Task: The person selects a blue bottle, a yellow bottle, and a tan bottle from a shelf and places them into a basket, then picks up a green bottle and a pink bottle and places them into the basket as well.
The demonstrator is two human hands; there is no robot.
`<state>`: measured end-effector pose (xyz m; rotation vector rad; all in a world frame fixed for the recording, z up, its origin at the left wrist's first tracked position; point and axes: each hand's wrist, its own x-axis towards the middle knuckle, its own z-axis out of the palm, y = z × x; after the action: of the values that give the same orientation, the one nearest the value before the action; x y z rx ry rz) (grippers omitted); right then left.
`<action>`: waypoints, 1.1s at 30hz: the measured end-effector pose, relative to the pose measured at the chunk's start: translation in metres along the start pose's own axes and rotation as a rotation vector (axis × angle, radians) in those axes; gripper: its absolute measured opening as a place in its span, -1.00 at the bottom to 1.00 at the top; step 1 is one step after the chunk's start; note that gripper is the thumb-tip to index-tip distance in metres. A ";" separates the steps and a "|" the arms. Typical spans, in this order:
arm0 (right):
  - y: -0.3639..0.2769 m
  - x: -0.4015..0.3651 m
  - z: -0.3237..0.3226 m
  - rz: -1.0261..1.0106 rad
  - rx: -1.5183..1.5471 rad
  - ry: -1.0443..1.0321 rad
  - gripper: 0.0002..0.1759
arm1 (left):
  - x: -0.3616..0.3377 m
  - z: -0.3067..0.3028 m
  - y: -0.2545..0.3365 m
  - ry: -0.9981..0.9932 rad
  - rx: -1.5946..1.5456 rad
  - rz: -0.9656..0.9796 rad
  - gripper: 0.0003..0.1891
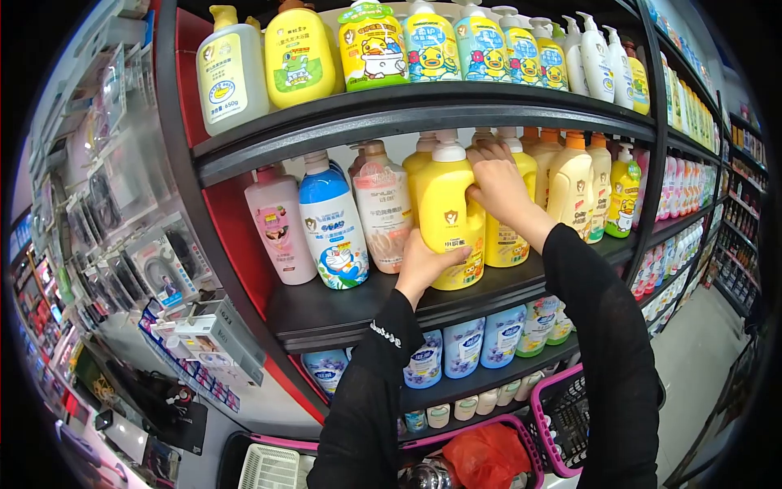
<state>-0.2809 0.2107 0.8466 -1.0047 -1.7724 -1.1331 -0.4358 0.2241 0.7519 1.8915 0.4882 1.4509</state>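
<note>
A large yellow pump bottle (450,204) with a white top stands at the front of the middle shelf. My left hand (428,265) is wrapped round its lower left side, thumb across the front. My right hand (497,183) reaches to the bottle's upper right, near its handle and white top; its fingers are bent, and their tips are partly hidden among the bottle tops. Just right of it is another yellow bottle (509,248). On the left stand a pale pink-topped bottle (383,212), a blue and white bottle (332,224) and a pink bottle (281,228).
Pump bottles (301,57) line the upper shelf (423,112). Blue bottles (464,346) fill the lower shelf. Below are a pink-rimmed black basket (562,420), a red plastic bag (486,456) and a white basket (269,469). Packaged goods hang at left; an aisle floor (700,342) runs at right.
</note>
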 end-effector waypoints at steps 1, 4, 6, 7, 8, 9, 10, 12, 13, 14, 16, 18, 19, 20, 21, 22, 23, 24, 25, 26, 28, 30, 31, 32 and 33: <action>0.001 0.000 -0.003 0.004 -0.003 -0.003 -0.66 | 0.000 0.000 0.001 -0.008 0.011 0.024 -0.65; 0.000 -0.002 -0.010 0.008 0.029 -0.070 -0.64 | -0.003 0.000 0.006 -0.067 0.039 0.016 -0.60; -0.002 -0.004 -0.013 0.012 0.055 -0.044 -0.60 | -0.005 0.003 0.000 -0.037 0.005 0.027 -0.56; -0.003 -0.005 -0.015 0.016 0.057 -0.045 -0.60 | -0.006 0.004 -0.002 -0.003 -0.029 0.039 -0.53; -0.004 -0.005 -0.017 0.012 0.090 -0.045 -0.61 | -0.007 0.004 -0.004 -0.004 -0.027 0.035 -0.53; -0.006 -0.004 -0.021 0.008 0.123 -0.044 -0.61 | -0.008 0.004 -0.001 -0.022 -0.050 0.043 -0.50; -0.007 -0.003 -0.025 0.011 0.126 -0.044 -0.61 | -0.010 0.004 0.003 -0.040 -0.074 0.052 -0.48; -0.011 -0.001 -0.034 0.068 0.205 -0.232 -0.61 | -0.016 0.004 0.009 -0.025 -0.070 0.047 -0.47; -0.014 0.000 -0.036 0.071 0.206 -0.233 -0.61 | -0.018 0.005 0.011 -0.008 -0.069 0.045 -0.46; -0.016 0.001 -0.038 0.107 0.271 -0.258 -0.63 | -0.020 0.005 0.014 -0.010 -0.068 0.043 -0.46; -0.018 0.002 -0.040 0.145 0.340 -0.284 -0.64 | -0.024 0.005 0.019 0.014 -0.126 0.017 -0.42; -0.020 0.003 -0.042 0.135 0.366 -0.286 -0.63 | -0.030 0.006 0.028 0.022 -0.153 0.005 -0.44; -0.021 0.003 -0.043 0.134 0.368 -0.288 -0.63 | -0.034 0.006 0.035 0.029 -0.180 -0.003 -0.46; -0.022 0.004 -0.044 0.134 0.387 -0.291 -0.62 | -0.038 0.007 0.041 0.033 -0.179 -0.004 -0.46; -0.023 0.005 -0.045 0.133 0.408 -0.295 -0.61 | -0.041 0.007 0.048 0.025 -0.210 -0.026 -0.47; -0.025 0.006 -0.047 0.130 0.412 -0.296 -0.61 | -0.045 0.007 0.053 0.017 -0.241 -0.047 -0.49; -0.026 0.007 -0.049 0.129 0.423 -0.306 -0.62 | -0.049 0.007 0.057 0.023 -0.238 -0.048 -0.49; -0.028 0.008 -0.050 0.128 0.433 -0.316 -0.62 | -0.052 0.006 0.061 0.013 -0.252 -0.071 -0.50; -0.029 0.007 -0.050 0.125 0.436 -0.316 -0.62 | -0.055 0.006 0.065 0.002 -0.266 -0.093 -0.51; -0.031 0.006 -0.050 0.094 0.437 -0.312 -0.64 | -0.059 0.006 0.068 0.006 -0.265 -0.093 -0.51; -0.034 0.005 -0.054 0.061 0.440 -0.305 -0.66 | -0.069 0.006 0.072 -0.029 -0.376 -0.125 -0.50; -0.041 -0.004 -0.061 0.050 0.423 -0.312 -0.66 | -0.081 0.008 0.070 -0.029 -0.379 -0.141 -0.49; -0.044 -0.009 -0.064 0.035 0.456 -0.308 -0.66 | -0.087 0.010 0.070 -0.024 -0.388 -0.134 -0.48; -0.046 -0.014 -0.069 0.036 0.457 -0.307 -0.66 | -0.094 0.013 0.070 -0.021 -0.397 -0.128 -0.47; -0.049 -0.019 -0.078 0.047 0.471 -0.336 -0.66 | -0.101 0.017 0.070 -0.011 -0.373 -0.121 -0.44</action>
<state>-0.3030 0.1203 0.8370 -0.9730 -2.1334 -0.4909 -0.4585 0.1043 0.7306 1.5477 0.2960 1.3447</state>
